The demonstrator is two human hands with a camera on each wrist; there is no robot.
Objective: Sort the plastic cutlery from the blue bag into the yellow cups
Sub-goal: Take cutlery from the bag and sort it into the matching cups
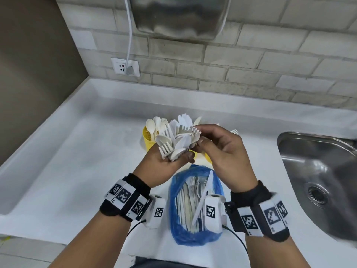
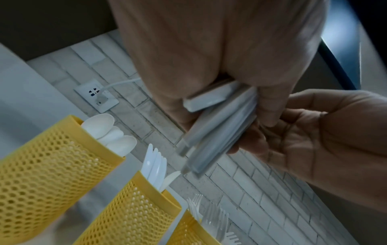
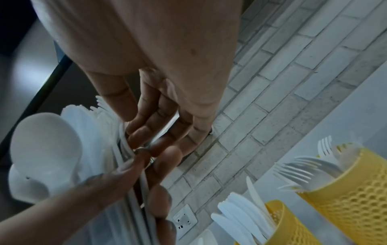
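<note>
No words, brand names or numbers can be read. The white tags [image 1: 210,211] on the wrist bands [image 1: 123,198], in the lower part of the frame, carry only black square code patterns. Small print on the wall socket [image 1: 125,67], upper left, is too blurred.

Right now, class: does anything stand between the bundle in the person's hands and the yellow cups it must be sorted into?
Nothing visible does. The left hand grips the mixed bundle of cutlery just above the yellow cups, whose mouths stand open with spoons, knives and forks already inside. The right hand picks at the bundle.
</note>
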